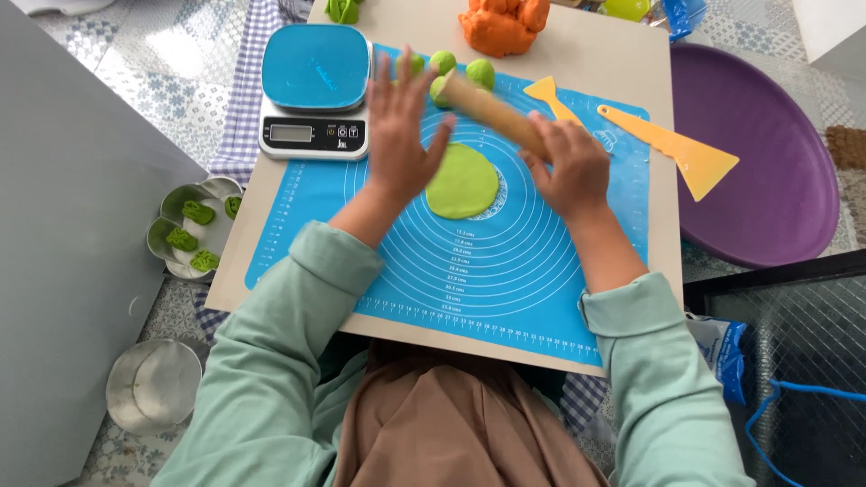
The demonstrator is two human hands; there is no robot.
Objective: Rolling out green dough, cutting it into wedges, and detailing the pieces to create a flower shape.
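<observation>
A flat round disc of green dough [462, 182] lies on a blue silicone mat [505, 271] marked with circles. Just beyond the disc a wooden rolling pin [487, 108] is lifted at a slant. My right hand [568, 167] grips its near end. My left hand [401, 131] is spread open above the mat, fingers apart, beside the pin's far end and not gripping it. Three small green dough balls [465, 70] sit behind the pin.
A kitchen scale [314, 90] with a blue top stands at the mat's far left. Two yellow plastic scrapers [677, 149] lie at right, orange dough [503, 25] at the back. A purple tray [767, 153] lies right of the board, a flower-shaped dish [194, 225] with green pieces left.
</observation>
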